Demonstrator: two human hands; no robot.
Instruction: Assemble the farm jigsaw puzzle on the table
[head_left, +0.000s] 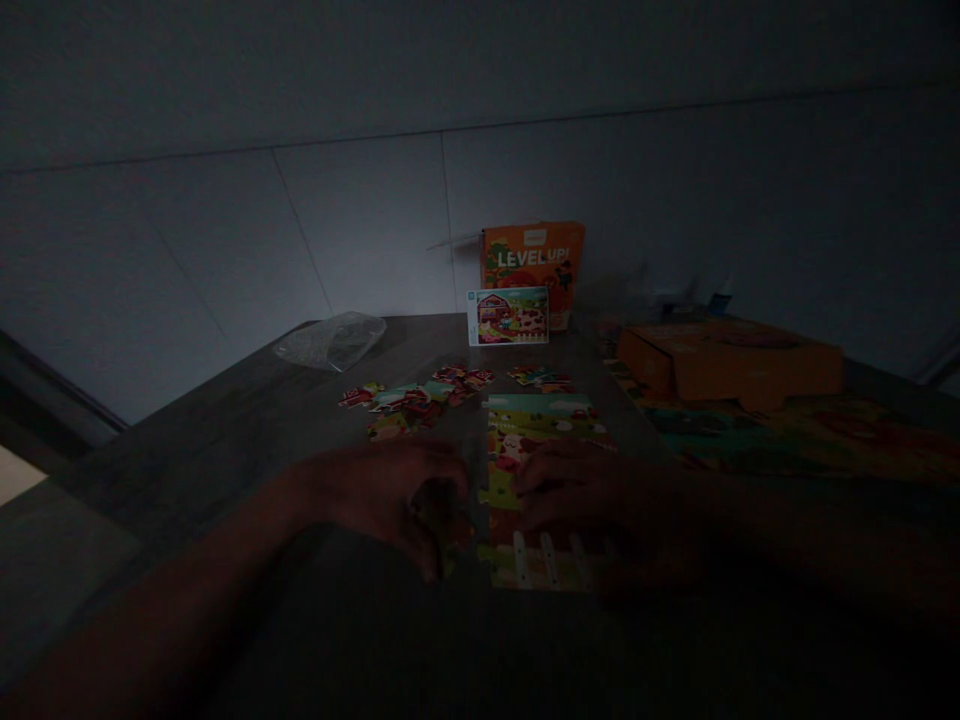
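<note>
A partly assembled jigsaw puzzle (544, 415) lies in the middle of the table, showing a pink animal, green fields and a white fence. My right hand (574, 490) rests over its right part, fingers stretched out on the pieces and hiding some of them. Just left of the puzzle, my left hand (401, 490) has its fingers curled around a puzzle piece (446, 525), dim and partly hidden. Beyond my left hand are loose puzzle pieces (409, 398) in a heap. A few more loose pieces (540, 378) lie behind the puzzle.
A picture card (510, 318) of a barn leans upright against an orange box (532, 250) marked "LEVEL UP!". A clear plastic bag (334, 340) lies at the back left. To the right, an orange carton (735, 360) sits on a colourful printed sheet (787, 435). The room is dark.
</note>
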